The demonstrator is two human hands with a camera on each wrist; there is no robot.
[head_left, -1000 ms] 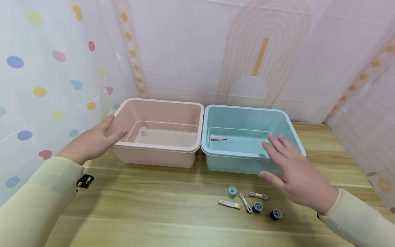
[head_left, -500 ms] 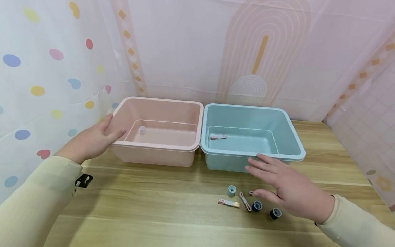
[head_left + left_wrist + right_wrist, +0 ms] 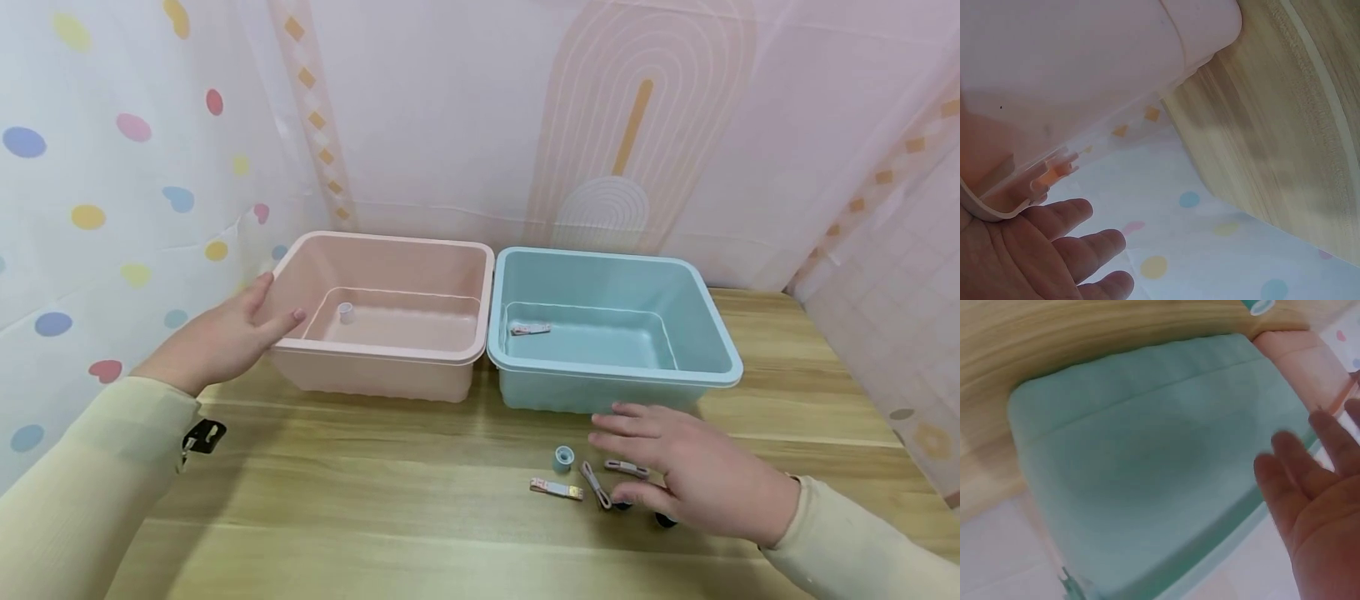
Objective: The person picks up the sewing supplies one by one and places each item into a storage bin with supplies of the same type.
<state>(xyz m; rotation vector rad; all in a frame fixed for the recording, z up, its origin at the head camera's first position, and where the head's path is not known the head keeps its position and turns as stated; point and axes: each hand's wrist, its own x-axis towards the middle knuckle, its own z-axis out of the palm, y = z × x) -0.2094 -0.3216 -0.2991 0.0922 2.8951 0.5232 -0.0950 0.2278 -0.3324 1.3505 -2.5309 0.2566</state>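
My left hand (image 3: 213,342) rests at the left rim of a pink plastic basin (image 3: 375,379), fingers loosely extended. In the left wrist view those fingers (image 3: 1094,250) reach past its edge. Over the table, in front of a light blue basin (image 3: 585,392), my right hand (image 3: 697,471) hovers with spread fingers, holding nothing. Just below and beside it lie a light blue thread spool (image 3: 563,458), a folded tape measure (image 3: 557,489), and two bundles of pale cord, one nearer the tape (image 3: 597,486), one farther right (image 3: 627,469). Two dark spools, including one at the right (image 3: 665,521), are mostly hidden by the hand.
A small white spool (image 3: 346,312) stands inside the pink basin. Another folded tape (image 3: 531,329) lies in the blue basin. Both basins stand side by side on a wooden table (image 3: 360,500), with patterned curtains (image 3: 450,125) behind and at the sides.
My right hand has drawn back from over the blue basin's front rim, down toward the small items on the table. The left hand stays at the pink basin's rim.
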